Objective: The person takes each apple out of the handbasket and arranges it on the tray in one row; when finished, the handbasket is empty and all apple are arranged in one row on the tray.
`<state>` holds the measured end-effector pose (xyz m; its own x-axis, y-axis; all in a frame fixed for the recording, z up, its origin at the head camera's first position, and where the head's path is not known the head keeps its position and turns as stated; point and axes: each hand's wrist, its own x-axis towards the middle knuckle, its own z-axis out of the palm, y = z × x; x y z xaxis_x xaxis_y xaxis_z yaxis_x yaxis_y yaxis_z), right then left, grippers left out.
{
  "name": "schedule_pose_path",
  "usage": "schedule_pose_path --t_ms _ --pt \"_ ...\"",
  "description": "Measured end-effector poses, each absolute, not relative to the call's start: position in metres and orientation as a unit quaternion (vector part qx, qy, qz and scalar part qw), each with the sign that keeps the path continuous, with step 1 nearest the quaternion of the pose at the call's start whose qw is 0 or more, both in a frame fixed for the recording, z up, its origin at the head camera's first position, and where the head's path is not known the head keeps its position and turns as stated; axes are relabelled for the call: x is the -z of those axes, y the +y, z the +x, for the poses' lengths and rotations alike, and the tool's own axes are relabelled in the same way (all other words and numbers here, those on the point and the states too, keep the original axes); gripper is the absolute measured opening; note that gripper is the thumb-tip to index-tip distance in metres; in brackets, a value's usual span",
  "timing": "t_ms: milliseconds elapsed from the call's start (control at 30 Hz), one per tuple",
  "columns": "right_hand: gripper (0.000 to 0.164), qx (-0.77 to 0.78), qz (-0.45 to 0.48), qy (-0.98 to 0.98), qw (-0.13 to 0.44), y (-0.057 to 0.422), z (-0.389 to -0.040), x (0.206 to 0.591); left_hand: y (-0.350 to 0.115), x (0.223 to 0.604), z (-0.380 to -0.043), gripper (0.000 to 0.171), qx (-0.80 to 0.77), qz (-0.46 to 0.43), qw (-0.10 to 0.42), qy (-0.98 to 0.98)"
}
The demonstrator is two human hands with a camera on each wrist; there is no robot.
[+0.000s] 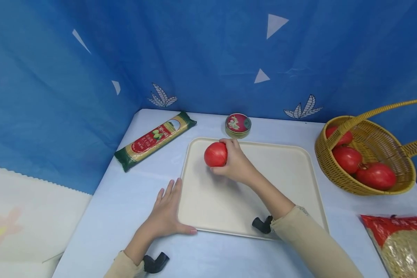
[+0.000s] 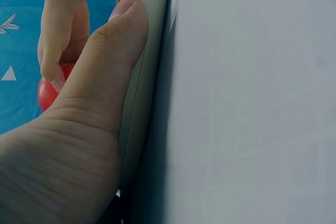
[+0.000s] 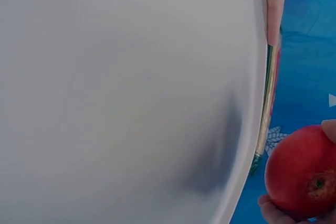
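My right hand (image 1: 234, 162) grips a round red fruit (image 1: 215, 154) between thumb and fingers, above the far left part of a cream tray (image 1: 264, 185). In the right wrist view, the fruit (image 3: 299, 174) shows a brownish patch with a small green centre. A faint shadow lies on the tray beneath that hand. My left hand (image 1: 165, 216) rests at the tray's near left corner, fingers spread along the left side and thumb along the front rim. In the left wrist view, the left thumb (image 2: 107, 56) lies against the tray edge (image 2: 137, 93).
A yellow wicker basket (image 1: 321, 154) with several red fruits stands right of the tray. Behind the tray sits a round red-lidded tin (image 1: 238, 125). A green and gold pasta packet (image 1: 156, 139) lies at the left. A clear and red bag (image 1: 401, 243) lies at the near right.
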<state>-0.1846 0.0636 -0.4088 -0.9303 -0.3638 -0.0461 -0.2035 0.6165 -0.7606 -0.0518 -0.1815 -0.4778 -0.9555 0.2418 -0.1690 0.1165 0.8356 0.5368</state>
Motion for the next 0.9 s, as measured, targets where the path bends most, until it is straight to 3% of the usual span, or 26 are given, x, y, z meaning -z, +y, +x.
schedule_pose_path --t_ms 900 --pt "0.099 0.436 -0.137 0.872 0.176 0.037 -0.202 0.425 -0.18 0.474 -0.053 0.155 -0.276 0.091 0.14 0.947"
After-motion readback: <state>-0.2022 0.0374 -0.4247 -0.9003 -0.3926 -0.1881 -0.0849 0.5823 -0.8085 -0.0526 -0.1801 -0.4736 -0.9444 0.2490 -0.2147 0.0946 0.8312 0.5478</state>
